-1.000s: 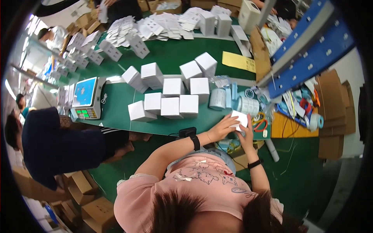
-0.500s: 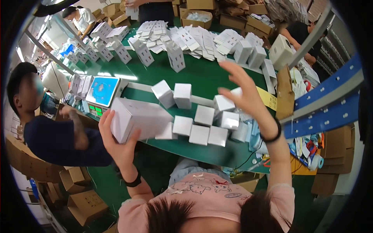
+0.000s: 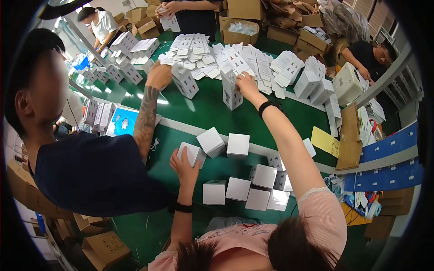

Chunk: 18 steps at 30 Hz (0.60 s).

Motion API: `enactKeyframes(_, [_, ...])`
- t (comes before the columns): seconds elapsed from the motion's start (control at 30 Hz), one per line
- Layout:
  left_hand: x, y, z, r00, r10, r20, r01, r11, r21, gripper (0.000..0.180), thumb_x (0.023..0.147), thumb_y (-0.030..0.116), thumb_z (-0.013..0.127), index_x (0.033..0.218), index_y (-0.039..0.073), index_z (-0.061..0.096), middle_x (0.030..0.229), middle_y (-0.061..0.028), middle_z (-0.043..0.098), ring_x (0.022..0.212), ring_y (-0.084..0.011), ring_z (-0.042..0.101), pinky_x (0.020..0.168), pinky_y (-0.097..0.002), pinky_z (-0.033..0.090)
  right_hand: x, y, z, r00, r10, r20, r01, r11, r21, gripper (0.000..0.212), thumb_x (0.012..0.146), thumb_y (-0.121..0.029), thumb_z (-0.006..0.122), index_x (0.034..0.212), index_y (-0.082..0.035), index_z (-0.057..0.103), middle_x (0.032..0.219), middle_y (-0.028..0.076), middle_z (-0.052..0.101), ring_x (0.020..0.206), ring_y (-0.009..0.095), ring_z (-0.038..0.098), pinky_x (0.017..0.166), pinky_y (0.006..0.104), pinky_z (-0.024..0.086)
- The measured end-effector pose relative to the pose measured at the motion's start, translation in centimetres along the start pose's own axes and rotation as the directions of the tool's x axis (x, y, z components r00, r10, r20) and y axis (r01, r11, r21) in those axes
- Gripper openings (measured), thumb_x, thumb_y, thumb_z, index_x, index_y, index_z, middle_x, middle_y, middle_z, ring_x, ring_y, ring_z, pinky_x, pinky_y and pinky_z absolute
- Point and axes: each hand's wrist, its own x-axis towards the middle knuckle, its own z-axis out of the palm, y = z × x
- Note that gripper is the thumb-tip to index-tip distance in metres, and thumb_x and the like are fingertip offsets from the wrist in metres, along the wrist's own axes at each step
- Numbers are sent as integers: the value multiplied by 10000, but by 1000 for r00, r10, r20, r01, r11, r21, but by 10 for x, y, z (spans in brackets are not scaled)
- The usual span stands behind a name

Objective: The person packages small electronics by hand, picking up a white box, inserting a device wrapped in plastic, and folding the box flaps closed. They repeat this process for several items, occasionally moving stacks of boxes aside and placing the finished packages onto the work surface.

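Observation:
My left hand [image 3: 184,170] is closed around the near side of a white carton [image 3: 191,151] that stands on the green table [image 3: 165,169]. Across the table, my right hand [image 3: 247,86] grips the upper edge of a tall white printed carton [image 3: 232,95], which stands upright. Between my hands are two more white cartons, a tilted one [image 3: 210,142] and an upright one [image 3: 238,144]. Nearer to me several white cartons [image 3: 237,189] stand grouped, plain tops up. A co-worker's hand [image 3: 159,76] is at another printed carton [image 3: 185,82], left of the one in my right hand.
A co-worker in a dark shirt [image 3: 90,167] leans in close on my left, partly covering a blue-topped scale [image 3: 123,123]. Flat unfolded cartons [image 3: 194,49] are heaped at the far side. A yellow sheet [image 3: 324,141] and a blue perforated rail [image 3: 384,167] are at the right.
My left hand has brought its carton down onto the table. My right hand has reached far across and taken hold of a printed carton. The co-worker has leaned in, arm extended over the table.

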Motion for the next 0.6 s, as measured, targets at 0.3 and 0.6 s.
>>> enactKeyframes(0.3, [-25, 103, -132, 975, 190, 116, -72, 764, -641, 431, 697, 12, 672, 1100, 2, 520, 1224, -234, 437, 1095, -357, 476, 876, -417, 425, -105, -30, -211, 960, -131, -247, 172, 973, 152, 93, 686, -88, 630, 758, -38, 602, 826, 120, 572, 834, 325, 533, 709, 391, 437])
enactKeyframes(0.6, [-87, 277, -107, 691, 723, 22, -405, 412, -816, 955, 637, 217, 799, 1344, 3, 196, 1374, -262, 222, 1255, -364, 297, 994, -442, 296, -347, -118, -373, 960, -72, -271, 43, 993, -113, 145, 708, -103, 650, 764, -16, 548, 658, 126, 540, 647, 337, 521, 559, 400, 394])
